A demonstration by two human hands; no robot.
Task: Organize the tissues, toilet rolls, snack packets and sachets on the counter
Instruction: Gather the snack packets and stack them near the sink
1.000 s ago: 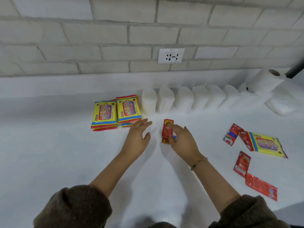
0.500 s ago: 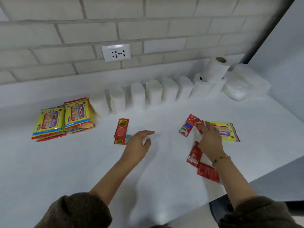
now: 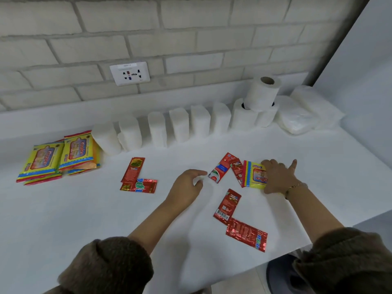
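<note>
Your right hand (image 3: 277, 177) lies with its fingers spread flat on the yellow plastic snack packet (image 3: 254, 175) on the white counter (image 3: 63, 209). Your left hand (image 3: 186, 187) hovers open and holds nothing, beside a red foil sachet (image 3: 219, 169).

I'm seeing the counter (image 3: 63, 219) running along the wall (image 3: 191, 39), with a socket (image 3: 129, 73) sitting above it. Tissue packs (image 3: 180, 124) are standing in a row along the back edge. At the row's right end, toilet rolls (image 3: 244, 115) are standing with one roll (image 3: 262, 93) stacked on top, and wrapped bundles (image 3: 301, 115) are lying right of them. Snack packets (image 3: 61, 157) are lying piled at far left, just before the row. Two sachets (image 3: 135, 176) are lying overlapped near the middle. Right of them, more sachets (image 3: 221, 167) are lying beside a single packet (image 3: 253, 175), my right hand (image 3: 276, 177) resting on it. Two further sachets (image 3: 237, 219) are lying nearer the front edge. My left hand (image 3: 186, 186) is sitting between both groups.
</note>
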